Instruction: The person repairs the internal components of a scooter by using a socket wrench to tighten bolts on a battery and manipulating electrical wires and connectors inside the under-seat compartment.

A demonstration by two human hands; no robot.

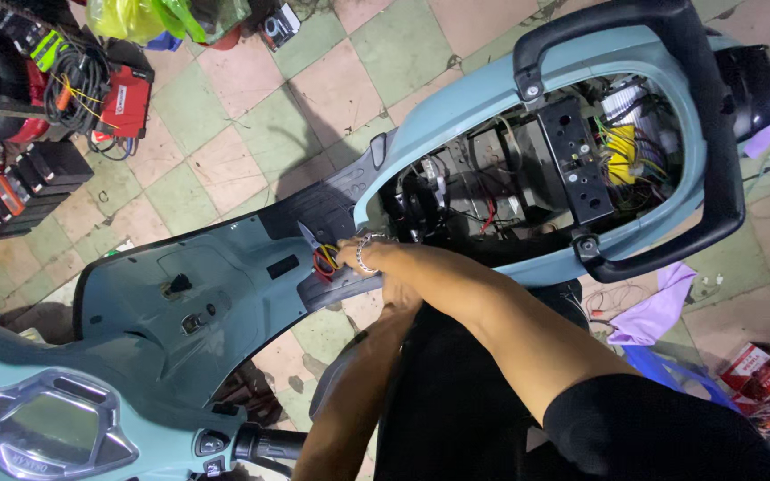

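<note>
The right hand grips red-handled scissors at the scooter's footboard, the left hand hidden just below.

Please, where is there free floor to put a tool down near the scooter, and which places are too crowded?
Bare tiles lie between the red charger and the scooter body. More tiles show right of the grab rail. The open seat bay is full of wires. The right hand works at the footboard, and cloth and boxes crowd the floor at lower right.
</note>
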